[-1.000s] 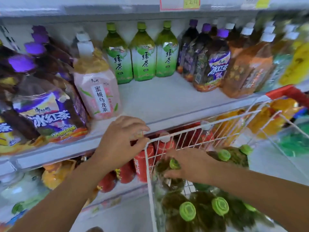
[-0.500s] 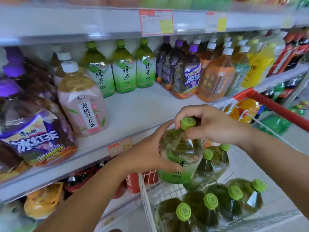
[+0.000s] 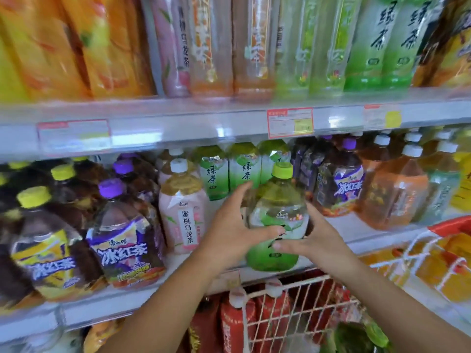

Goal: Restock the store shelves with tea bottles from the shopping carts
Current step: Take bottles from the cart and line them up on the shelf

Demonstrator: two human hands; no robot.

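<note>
Now, bulbous clear plastic tea bottle point(image 3: 277, 215), upright.

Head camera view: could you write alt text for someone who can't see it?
A person's left hand and right hand hold a green tea bottle upright at the front of a store shelf, before a row of matching green tea bottles. A pink peach oolong bottle stands left; a white wire cart sits below.
</note>
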